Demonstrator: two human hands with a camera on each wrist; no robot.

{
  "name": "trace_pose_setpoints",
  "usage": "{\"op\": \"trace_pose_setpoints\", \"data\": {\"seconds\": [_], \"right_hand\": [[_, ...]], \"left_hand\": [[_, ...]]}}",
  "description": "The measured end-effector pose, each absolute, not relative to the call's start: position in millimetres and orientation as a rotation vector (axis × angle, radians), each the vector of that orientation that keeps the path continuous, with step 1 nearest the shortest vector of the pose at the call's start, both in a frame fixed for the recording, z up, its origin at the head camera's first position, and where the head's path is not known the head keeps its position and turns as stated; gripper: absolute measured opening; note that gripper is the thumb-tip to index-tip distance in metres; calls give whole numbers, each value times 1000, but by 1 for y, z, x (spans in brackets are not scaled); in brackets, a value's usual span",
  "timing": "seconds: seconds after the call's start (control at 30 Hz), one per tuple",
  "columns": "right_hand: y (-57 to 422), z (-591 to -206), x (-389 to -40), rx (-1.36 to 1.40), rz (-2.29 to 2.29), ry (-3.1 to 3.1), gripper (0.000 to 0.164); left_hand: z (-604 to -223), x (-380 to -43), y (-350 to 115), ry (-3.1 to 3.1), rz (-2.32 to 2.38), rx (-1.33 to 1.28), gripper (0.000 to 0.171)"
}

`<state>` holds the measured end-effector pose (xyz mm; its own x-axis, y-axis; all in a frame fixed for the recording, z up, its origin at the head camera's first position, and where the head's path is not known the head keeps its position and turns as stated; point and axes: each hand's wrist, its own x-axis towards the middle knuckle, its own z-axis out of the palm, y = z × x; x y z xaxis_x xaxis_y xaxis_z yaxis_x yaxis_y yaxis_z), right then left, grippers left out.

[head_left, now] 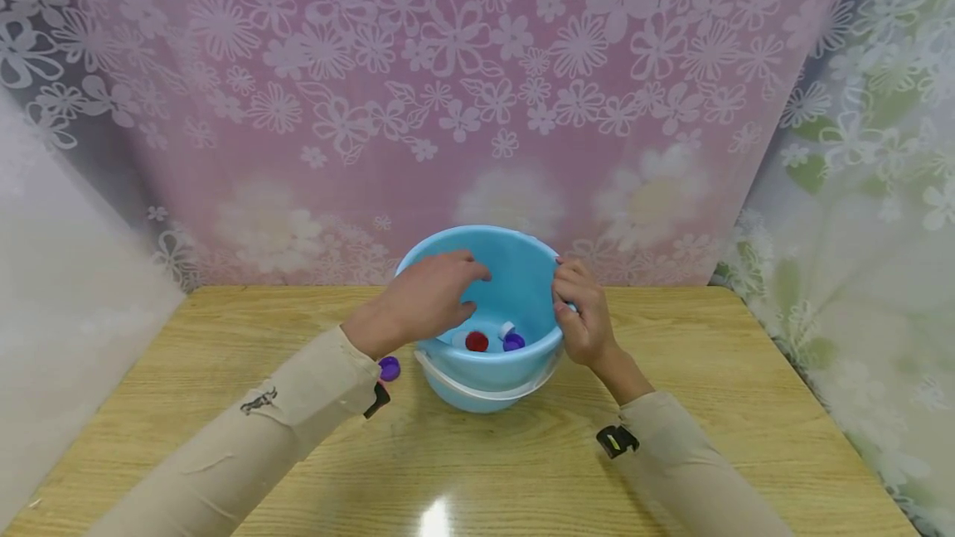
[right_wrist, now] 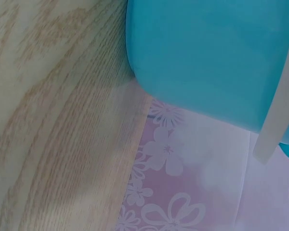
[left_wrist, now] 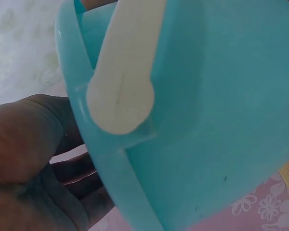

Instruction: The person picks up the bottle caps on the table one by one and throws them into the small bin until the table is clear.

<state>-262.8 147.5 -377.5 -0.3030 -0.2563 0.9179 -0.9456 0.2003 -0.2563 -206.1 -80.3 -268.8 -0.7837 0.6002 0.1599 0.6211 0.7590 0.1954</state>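
Note:
A light blue bucket [head_left: 515, 272] is on the table, its white handle [head_left: 485, 394] hanging down the near side. My right hand [head_left: 585, 313] grips the bucket's right rim with curled fingers. Over the left part of the opening reaches my left hand [head_left: 429, 297], thumb and fingers apart, nothing visible between them. Inside the bucket lie a red cap [head_left: 477, 341], a purple cap [head_left: 514, 342] and a small white cap [head_left: 506, 330]. In the left wrist view, the left hand [left_wrist: 43, 163] shows beside the rim, its fingertips hidden behind the bucket wall [left_wrist: 216, 106].
Another purple cap [head_left: 390, 368] lies on the wooden table [head_left: 477, 471], left of the bucket and close to the left wrist. A pink flowered curtain [head_left: 477, 106] hangs behind the table's far edge. Pale curtains flank both sides.

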Motion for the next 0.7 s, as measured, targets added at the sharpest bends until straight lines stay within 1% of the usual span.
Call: {"op": "trace_pose_setpoints", "data": {"seconds": [0.23,0.5,0.7], "right_hand": [[147,-377,-263,1141,1147,-1711,18],[146,-377,-263,1153,1153,-1691,18],[146,-377,-263,1156,1147,-1694,20]], "left_hand": [[-266,-203,-91,-2799,-314,-900,32],[-265,-198,-114,-2728,-490,-711,27],[-272,-192,-139,-2565,-617,-574,21]]}}
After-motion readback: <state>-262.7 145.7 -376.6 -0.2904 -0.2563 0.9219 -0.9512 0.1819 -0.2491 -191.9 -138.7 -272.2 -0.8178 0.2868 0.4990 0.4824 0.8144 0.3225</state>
